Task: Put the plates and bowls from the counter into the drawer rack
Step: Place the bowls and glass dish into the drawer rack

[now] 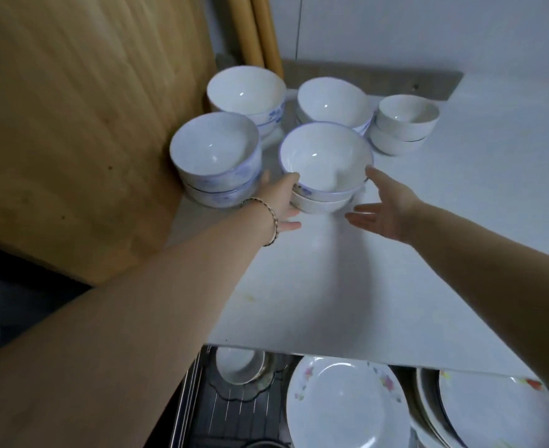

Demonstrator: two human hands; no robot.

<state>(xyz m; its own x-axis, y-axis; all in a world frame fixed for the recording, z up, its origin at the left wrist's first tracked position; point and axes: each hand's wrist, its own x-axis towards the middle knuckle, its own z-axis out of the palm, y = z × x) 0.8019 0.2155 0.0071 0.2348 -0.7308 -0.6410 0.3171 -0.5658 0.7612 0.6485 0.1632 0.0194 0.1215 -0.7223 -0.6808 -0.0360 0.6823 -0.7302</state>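
At the far left of the frame a tall wooden board [72, 124] stands at the end of the white table [331, 286]. Just beside it sits the left stack of bowls [215, 156], blue-patterned, with the rear left stack [245, 92] behind it. The left hand [282, 202], a beaded bracelet [271, 221] at its wrist, reaches in with straight fingers laid against the left side of the middle stack [326, 163], which sits on the table at the centre of the frame. Behind that stands the rear middle stack [334, 101]. The right hand [386, 211] is spread wide, palm turned toward the middle stack, one fingertip at the top bowl's right rim; I cannot tell whether it touches. Further right, the small white stack [407, 121] sits apart. Along the bottom edge the drawer rack [221, 412] is open below the table, holding a small dish [237, 363] at left, a flowered plate [344, 405] in the middle and more plates [492, 412] at right.
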